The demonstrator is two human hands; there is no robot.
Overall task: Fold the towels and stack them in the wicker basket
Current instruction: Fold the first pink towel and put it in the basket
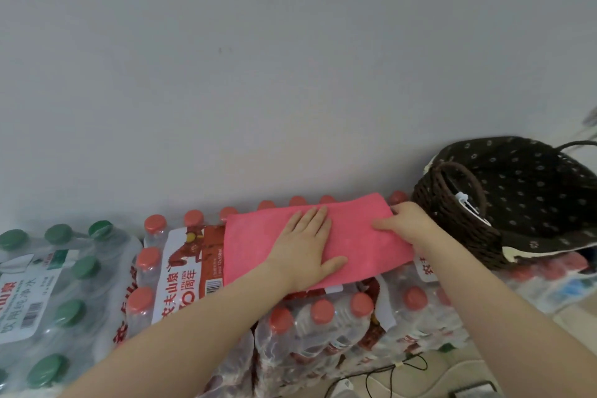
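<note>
Towel (352, 236), pink, lying folded into a long strip across the tops of shrink-wrapped packs of red-capped water bottles (323, 317), running slantwise from lower left up toward the right, its far edge just short of the grey wall (290, 58). Left hand (305, 244) pressing flat on the middle of the strip, fingers straight and close together, thumb spread toward the near edge. Right hand (402, 223) gripping the right end, thumb lying on top, fingers curling round the short edge and mostly hidden. Sitting just beside that end, nearly touching the right hand, a dark brown wicker basket (452, 220) with a dotted fabric lining (533, 191) and a looped handle (465, 178), mouth tipping toward the camera; inside, only lining showing. Left of the towel, bare printed wrapping and a row of red caps lying open; farther left, a pack of green-capped bottles (55, 284). Looking smooth, the towel's top face, with a fine fuzzy nap, one straight folded edge along the near side, corners fairly square, a small white tag peeking from beneath near the front. Below, pale floor and a black cord (387, 375).
</note>
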